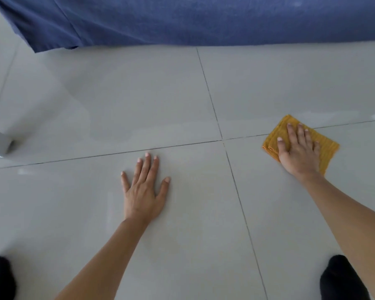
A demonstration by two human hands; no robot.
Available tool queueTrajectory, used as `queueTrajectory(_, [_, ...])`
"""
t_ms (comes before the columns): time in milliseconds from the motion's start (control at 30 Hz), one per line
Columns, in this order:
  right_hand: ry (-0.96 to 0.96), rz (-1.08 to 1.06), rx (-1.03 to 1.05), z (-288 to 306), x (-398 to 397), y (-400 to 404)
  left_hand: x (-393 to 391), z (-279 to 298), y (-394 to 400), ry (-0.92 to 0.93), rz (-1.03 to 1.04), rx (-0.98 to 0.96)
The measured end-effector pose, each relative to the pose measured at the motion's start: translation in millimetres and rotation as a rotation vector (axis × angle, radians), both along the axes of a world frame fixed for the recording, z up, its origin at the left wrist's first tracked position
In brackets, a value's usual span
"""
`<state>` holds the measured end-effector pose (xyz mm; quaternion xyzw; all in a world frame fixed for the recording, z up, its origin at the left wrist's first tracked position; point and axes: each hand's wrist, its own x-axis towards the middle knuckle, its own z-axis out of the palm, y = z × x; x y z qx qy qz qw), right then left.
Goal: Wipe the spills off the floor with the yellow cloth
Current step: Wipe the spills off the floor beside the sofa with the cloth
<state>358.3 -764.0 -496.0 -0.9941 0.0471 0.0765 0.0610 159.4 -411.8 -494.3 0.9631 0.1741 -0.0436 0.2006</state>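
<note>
A person kneeling on the glossy grey tiled floor (182, 234) presses the right hand (299, 152), fingers straight, flat on a folded yellow woven cloth (327, 150), seemingly soft, light and best driven by the palm, while the left hand (144, 191), fingers spread, braces on bare tile.

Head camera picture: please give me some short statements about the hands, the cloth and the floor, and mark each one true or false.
1. The right hand presses flat on the yellow cloth. True.
2. The left hand holds a sponge. False: it rests flat on the bare floor and holds nothing.
3. The cloth lies folded on the floor. True.
4. The cloth lies to the left of the left hand. False: it lies to its right.
5. A blue fabric hangs at the far edge of the floor. True.
</note>
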Motion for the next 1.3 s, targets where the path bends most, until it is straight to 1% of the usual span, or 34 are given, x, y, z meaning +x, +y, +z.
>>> queueTrajectory(100, [-0.010, 0.037, 0.009, 0, -19, 32, -19, 2, 21, -0.009, -0.061, -0.007])
queueTrajectory(167, [-0.012, 0.073, 0.018, 0, -31, 57, -37, 4, 39, 0.000, -0.056, 0.004])
queueTrajectory(300, [-0.028, 0.163, 0.021, 0, -52, 110, -73, 8, 75, 0.020, -0.006, 0.031])
queueTrajectory(400, [-0.031, 0.221, 0.015, 0, -61, 150, -107, 9, 99, 0.027, 0.072, 0.049])
queueTrajectory(533, [-0.038, 0.312, 0.022, 0, -70, 204, -144, 7, 105, -0.004, 0.136, 0.038])
queueTrajectory(700, [-0.047, 0.468, 0.038, -2, -75, 285, -141, 3, 104, -0.051, 0.173, 0.034])
queueTrajectory(833, [-0.061, 0.575, 0.091, -2, -83, 353, -141, 2, 105, -0.064, 0.221, 0.034])
queueTrajectory(1000, [-0.041, 0.776, 0.165, 1, -119, 430, -140, 0, 106, -0.071, 0.246, 0.047])
queueTrajectory(1067, [-0.024, 0.886, 0.162, 1, -137, 445, -139, -1, 106, -0.072, 0.248, 0.050])
queueTrajectory(1133, [-0.013, 0.994, 0.150, 1, -147, 442, -139, -1, 106, -0.062, 0.248, 0.053])
queueTrajectory(1233, [-0.010, 1.115, 0.142, 1, -150, 410, -140, -1, 105, -0.055, 0.243, 0.075])
queueTrajectory(1300, [-0.012, 1.134, 0.134, 0, -145, 377, -139, 0, 104, -0.055, 0.263, 0.060])
